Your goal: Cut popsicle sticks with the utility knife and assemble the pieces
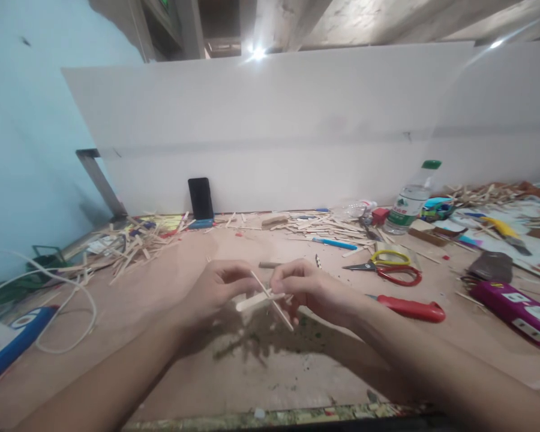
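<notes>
Crossed wooden craft sticks (252,302) are held between my two hands, a little above the table. One wider stick lies across a thinner one that slants down to the right. My left hand (222,285) pinches them from the left, fingers curled. From the right, my right hand (303,288) closes its thumb and fingers on them near the crossing. Some fingertips are hidden behind the sticks. Close beyond my right forearm lie a red-handled tool (409,308) and scissors (393,267) with yellow and red handles.
Loose sticks (315,231) are heaped along the back of the table (198,384). A phone (200,199) leans upright there. To the right stand a water bottle (407,207) and a purple case (517,312). A blue pen-like tool (335,243) lies ahead; a white cable (92,312) curls at left.
</notes>
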Demonstrator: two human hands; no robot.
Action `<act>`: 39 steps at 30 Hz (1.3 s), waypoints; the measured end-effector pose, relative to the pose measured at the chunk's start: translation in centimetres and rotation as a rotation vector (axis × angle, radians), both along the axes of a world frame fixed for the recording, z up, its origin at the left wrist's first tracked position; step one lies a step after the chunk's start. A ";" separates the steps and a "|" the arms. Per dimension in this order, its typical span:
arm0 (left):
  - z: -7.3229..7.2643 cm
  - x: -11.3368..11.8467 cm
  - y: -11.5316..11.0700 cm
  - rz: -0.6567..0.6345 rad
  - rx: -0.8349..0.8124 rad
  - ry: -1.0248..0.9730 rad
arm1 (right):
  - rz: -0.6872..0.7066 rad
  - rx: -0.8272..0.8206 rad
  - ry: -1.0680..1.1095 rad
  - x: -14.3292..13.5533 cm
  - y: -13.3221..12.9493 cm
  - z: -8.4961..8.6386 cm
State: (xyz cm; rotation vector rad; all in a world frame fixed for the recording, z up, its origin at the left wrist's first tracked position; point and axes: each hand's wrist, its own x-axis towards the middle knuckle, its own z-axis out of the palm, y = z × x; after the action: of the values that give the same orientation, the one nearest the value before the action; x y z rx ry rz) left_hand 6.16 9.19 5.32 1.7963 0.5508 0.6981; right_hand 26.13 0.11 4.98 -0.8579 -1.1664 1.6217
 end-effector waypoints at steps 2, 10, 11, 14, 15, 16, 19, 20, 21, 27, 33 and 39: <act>-0.2 0.1 -0.1 -0.004 -0.035 0.011 | 0.041 0.007 -0.008 0.3 0.1 0.0; 0.1 0.2 0.0 0.298 0.243 -0.129 | -0.080 0.047 0.100 0.3 0.7 -0.4; 0.2 0.1 0.0 0.309 0.338 -0.111 | -0.091 0.046 0.112 0.2 0.8 -0.5; 0.5 0.2 -0.6 0.256 0.447 0.004 | -0.103 0.041 0.139 -0.1 0.8 -0.7; 0.5 0.2 -0.8 0.235 0.428 0.039 | -0.105 0.039 0.146 -0.2 0.8 -0.7; 0.5 0.4 -1.1 0.222 0.397 0.066 | -0.105 0.038 0.152 -0.3 0.8 -0.7; 0.4 0.7 -1.8 0.216 0.320 0.089 | -0.085 0.028 0.160 -0.7 0.8 -0.8; 0.4 0.7 -1.9 0.218 0.319 0.085 | -0.071 0.024 0.160 -0.8 0.7 -0.8; 0.4 0.7 -2.0 0.220 0.336 0.078 | -0.053 0.020 0.159 -0.8 0.7 -0.9; -0.1 0.5 -2.4 0.295 0.583 0.008 | 0.031 0.011 0.175 -0.8 0.7 -1.0; 0.1 0.6 -2.7 0.299 0.637 -0.002 | 0.066 0.008 0.220 -0.9 0.7 -0.8; 0.7 0.5 -2.4 0.209 0.606 0.029 | 0.067 0.010 0.253 -0.8 0.5 -0.6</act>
State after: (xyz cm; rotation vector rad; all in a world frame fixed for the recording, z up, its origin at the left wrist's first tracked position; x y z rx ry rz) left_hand 6.62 6.82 6.00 2.3307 0.5920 1.0664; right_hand 25.35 0.58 4.42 -0.5917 -1.0324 1.7212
